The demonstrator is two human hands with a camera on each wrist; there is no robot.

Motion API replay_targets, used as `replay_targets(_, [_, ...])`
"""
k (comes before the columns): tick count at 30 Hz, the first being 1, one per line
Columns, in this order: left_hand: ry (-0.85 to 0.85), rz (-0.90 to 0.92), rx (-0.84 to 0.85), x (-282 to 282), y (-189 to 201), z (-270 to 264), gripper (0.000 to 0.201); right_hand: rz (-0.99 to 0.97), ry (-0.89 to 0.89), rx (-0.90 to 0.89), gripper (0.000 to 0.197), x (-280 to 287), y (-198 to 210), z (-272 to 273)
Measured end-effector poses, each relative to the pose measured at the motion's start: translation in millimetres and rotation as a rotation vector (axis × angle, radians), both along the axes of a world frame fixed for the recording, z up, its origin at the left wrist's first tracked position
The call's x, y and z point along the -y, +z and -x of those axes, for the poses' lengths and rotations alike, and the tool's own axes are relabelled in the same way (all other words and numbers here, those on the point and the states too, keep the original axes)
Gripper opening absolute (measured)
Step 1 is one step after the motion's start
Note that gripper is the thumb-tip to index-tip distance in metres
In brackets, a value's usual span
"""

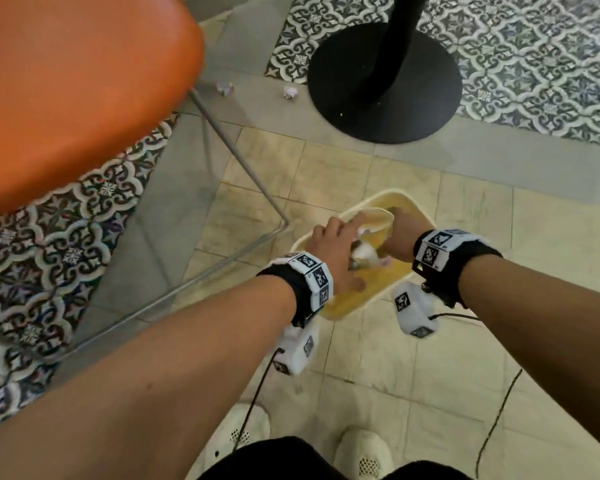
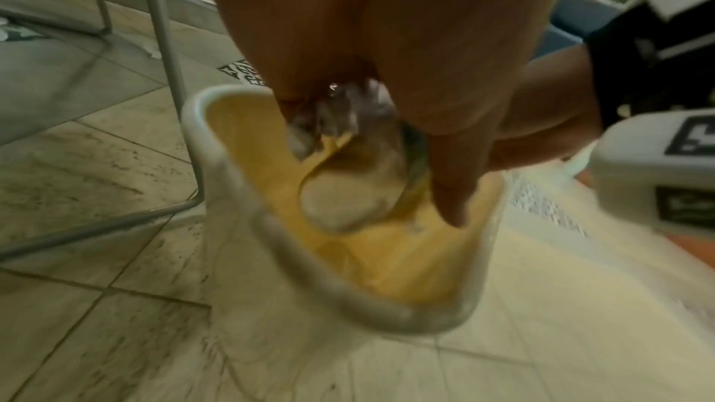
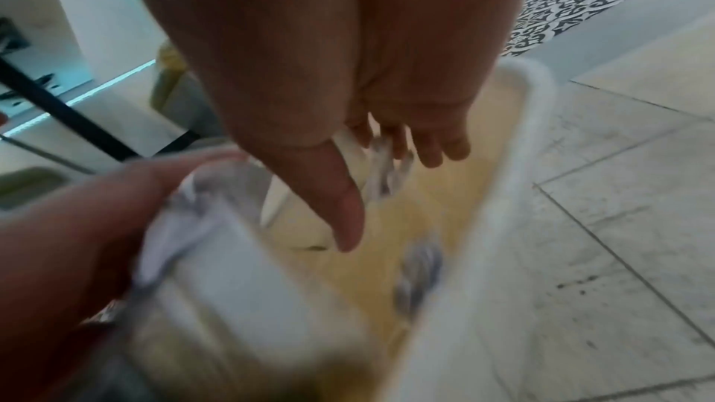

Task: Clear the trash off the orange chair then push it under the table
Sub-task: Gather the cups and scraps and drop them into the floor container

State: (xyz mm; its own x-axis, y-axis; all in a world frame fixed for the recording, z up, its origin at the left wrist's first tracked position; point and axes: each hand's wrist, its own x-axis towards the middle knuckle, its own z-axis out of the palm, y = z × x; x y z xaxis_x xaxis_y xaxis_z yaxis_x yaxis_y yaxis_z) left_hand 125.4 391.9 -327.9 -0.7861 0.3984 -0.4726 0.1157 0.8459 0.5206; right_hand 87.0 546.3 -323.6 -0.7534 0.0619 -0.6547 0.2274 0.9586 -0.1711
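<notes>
The orange chair (image 1: pixel 70 84) fills the upper left of the head view, its seat bare where it shows. On the floor tiles stands a cream bin (image 1: pixel 406 195) with a yellow inside. Both hands hang over it. My left hand (image 1: pixel 336 251) grips crumpled white trash (image 1: pixel 364 252), which shows between its fingers in the left wrist view (image 2: pixel 336 115). My right hand (image 1: pixel 400 233) points down into the bin (image 3: pixel 534 97) with fingers straight (image 3: pixel 387 121). Paper scraps (image 3: pixel 383 164) hang just past its fingertips. A paper bowl (image 2: pixel 348 194) tilts inside the bin (image 2: pixel 201 139).
Two crumpled paper balls (image 1: pixel 224 87) (image 1: pixel 290 91) lie on the floor between the chair and the round black table base (image 1: pixel 385 81). The chair's metal leg frame (image 1: pixel 239 161) runs down beside the bin. My white slippers (image 1: pixel 364 452) are at the bottom edge.
</notes>
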Motion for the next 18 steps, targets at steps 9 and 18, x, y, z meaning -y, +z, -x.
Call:
replay_targets(9, [0.187,-0.165,-0.041,19.8,43.6,6.8,0.046,0.359,-0.245,-0.149,0.05,-18.0,26.7,-29.4])
replay_targets(18, [0.509,-0.164,-0.378,145.3,276.7,65.2,0.027,0.714,0.05,-0.412,0.024,111.3,262.7,31.9])
